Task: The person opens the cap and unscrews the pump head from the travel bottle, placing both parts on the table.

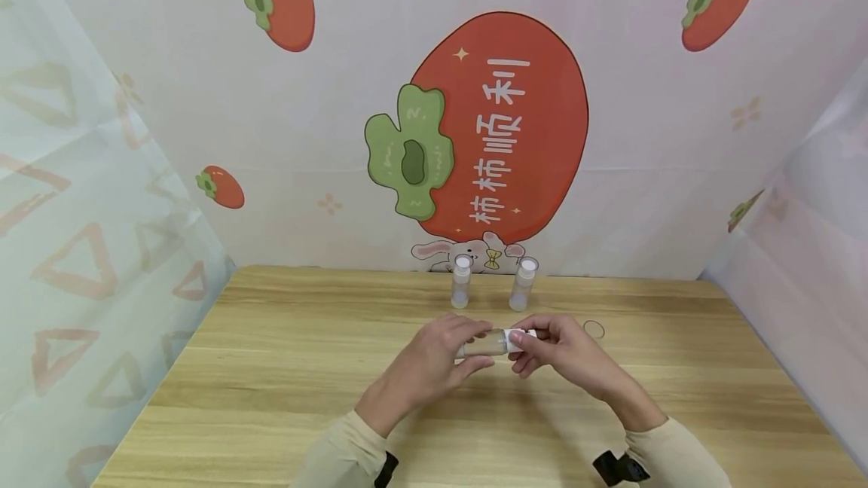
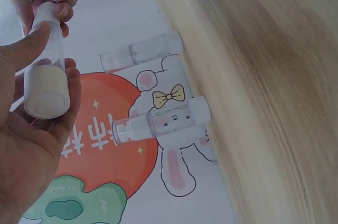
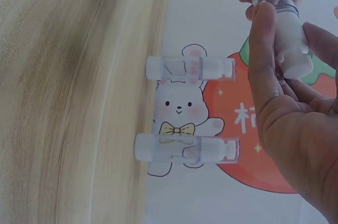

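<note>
A small clear pump bottle (image 1: pixel 490 343) with a white pump top lies roughly level between the two hands above the table. The left hand (image 1: pixel 434 358) grips its clear body, thumb on one side and fingers on the other. With thumb and fingers, the right hand (image 1: pixel 566 352) pinches the white pump top (image 3: pixel 291 39). In the left wrist view, the bottle's white base (image 2: pixel 46 92) shows in the left palm. Beyond the hands, two similar capped pump bottles stand upright, one on the left (image 1: pixel 461 285) and one on the right (image 1: pixel 523 286).
On the wooden table (image 1: pixel 285 352), a thin round outline (image 1: pixel 594 329) shows to the right of the right hand. A printed cloth backdrop (image 1: pixel 637 194) with red persimmons and a rabbit rises behind the table's far edge. Similar cloth hangs at both sides.
</note>
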A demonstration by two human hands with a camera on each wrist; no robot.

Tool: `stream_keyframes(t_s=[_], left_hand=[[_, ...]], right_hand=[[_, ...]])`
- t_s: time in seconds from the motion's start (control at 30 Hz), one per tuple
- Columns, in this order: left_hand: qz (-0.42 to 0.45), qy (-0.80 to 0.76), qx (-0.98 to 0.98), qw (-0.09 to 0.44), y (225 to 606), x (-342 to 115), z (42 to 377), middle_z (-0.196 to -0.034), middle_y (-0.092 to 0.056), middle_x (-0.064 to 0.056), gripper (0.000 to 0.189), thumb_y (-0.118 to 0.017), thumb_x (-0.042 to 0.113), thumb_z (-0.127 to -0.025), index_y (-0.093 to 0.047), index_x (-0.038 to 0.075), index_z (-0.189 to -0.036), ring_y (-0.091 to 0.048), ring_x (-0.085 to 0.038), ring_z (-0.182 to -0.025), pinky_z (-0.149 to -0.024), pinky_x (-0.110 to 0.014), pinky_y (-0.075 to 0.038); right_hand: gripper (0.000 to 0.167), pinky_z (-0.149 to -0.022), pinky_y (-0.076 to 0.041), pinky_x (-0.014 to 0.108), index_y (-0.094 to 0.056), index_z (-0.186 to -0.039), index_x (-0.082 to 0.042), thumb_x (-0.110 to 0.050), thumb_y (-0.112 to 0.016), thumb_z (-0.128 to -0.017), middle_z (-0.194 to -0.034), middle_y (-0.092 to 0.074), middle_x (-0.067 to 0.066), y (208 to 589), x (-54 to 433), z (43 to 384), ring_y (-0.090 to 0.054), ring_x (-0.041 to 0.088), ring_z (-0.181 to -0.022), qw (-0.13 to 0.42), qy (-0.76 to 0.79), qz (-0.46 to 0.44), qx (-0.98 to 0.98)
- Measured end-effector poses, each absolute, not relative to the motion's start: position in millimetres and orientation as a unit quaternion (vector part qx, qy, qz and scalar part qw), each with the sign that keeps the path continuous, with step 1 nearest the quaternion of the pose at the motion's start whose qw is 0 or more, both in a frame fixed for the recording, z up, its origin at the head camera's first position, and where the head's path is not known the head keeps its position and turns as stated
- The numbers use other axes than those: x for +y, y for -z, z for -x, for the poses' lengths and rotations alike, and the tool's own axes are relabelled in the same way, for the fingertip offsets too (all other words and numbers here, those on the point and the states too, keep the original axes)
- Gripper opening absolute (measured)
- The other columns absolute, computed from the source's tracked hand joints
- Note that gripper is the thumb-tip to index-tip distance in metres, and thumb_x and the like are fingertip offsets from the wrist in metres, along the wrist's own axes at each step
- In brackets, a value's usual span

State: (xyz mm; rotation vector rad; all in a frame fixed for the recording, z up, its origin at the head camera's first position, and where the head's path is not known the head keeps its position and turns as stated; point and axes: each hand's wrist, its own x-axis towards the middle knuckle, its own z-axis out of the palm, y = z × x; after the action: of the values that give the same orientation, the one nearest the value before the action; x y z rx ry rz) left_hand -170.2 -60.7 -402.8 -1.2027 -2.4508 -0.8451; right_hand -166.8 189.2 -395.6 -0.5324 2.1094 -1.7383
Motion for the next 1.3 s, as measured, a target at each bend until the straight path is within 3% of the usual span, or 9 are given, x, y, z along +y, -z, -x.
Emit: stream_keyframes(t_s=[0.2, 0.4, 0.73, 0.93, 1.07, 1.3], left_hand=[[0.412, 0.29, -0.854, 0.129, 402, -61, 171, -0.114, -0.072, -0.002, 0.04, -0.078, 0.026, -0.091, -0.07, 0.006, -0.125, -0.065, -0.015, -0.101, -0.087, -0.027, -0.054], [0.411, 0.216, -0.875, 0.138, 399, -57, 169, -0.116, -0.071, -0.005, 0.04, -0.077, 0.027, -0.092, -0.068, 0.005, -0.125, -0.066, -0.019, -0.106, -0.09, -0.029, -0.055], [0.397, 0.123, -0.894, 0.166, 403, -49, 167, -0.1, -0.069, -0.002, 0.036, -0.084, 0.025, -0.085, -0.07, 0.009, -0.114, -0.067, -0.015, -0.09, -0.075, -0.026, -0.057], [0.397, 0.122, -0.898, 0.143, 403, -48, 166, -0.101, -0.071, -0.002, 0.033, -0.081, 0.025, -0.089, -0.069, 0.008, -0.114, -0.067, -0.014, -0.089, -0.076, -0.025, -0.056], [0.402, 0.132, -0.898, 0.125, 404, -49, 166, -0.099, -0.071, -0.001, 0.03, -0.079, 0.024, -0.091, -0.067, 0.008, -0.114, -0.066, -0.014, -0.088, -0.075, -0.025, -0.056], [0.406, 0.179, -0.893, 0.081, 404, -52, 168, -0.093, -0.068, -0.001, 0.028, -0.076, 0.023, -0.093, -0.066, 0.007, -0.114, -0.062, -0.012, -0.084, -0.073, -0.023, -0.053]], right_hand=[[0.031, -0.075, -0.061, 0.045, -0.064, -0.112, 0.011, -0.019, -0.063, -0.102, -0.092, -0.069, 0.018, 394, 186, 167, -0.073, 0.029, -0.079, 0.178, 0.607, 0.189, 0.751], [0.03, -0.072, -0.061, 0.045, -0.064, -0.109, 0.011, -0.018, -0.065, -0.101, -0.09, -0.069, 0.018, 393, 184, 165, -0.072, 0.031, -0.077, 0.171, 0.599, 0.175, 0.762], [0.029, -0.066, -0.061, 0.043, -0.066, -0.106, 0.009, -0.019, -0.069, -0.099, -0.087, -0.067, 0.017, 396, 178, 163, -0.071, 0.031, -0.075, 0.157, 0.59, 0.158, 0.776], [0.027, -0.065, -0.061, 0.045, -0.066, -0.106, 0.007, -0.016, -0.073, -0.095, -0.084, -0.068, 0.018, 396, 177, 161, -0.071, 0.035, -0.075, 0.148, 0.576, 0.163, 0.787], [0.027, -0.066, -0.059, 0.05, -0.067, -0.108, 0.006, -0.014, -0.076, -0.092, -0.082, -0.07, 0.016, 394, 177, 160, -0.071, 0.03, -0.073, 0.139, 0.562, 0.17, 0.798], [0.027, -0.064, -0.061, 0.044, -0.068, -0.11, -0.001, -0.014, -0.079, -0.089, -0.095, -0.068, 0.012, 394, 178, 159, -0.07, 0.023, -0.078, 0.099, 0.531, 0.206, 0.816]])
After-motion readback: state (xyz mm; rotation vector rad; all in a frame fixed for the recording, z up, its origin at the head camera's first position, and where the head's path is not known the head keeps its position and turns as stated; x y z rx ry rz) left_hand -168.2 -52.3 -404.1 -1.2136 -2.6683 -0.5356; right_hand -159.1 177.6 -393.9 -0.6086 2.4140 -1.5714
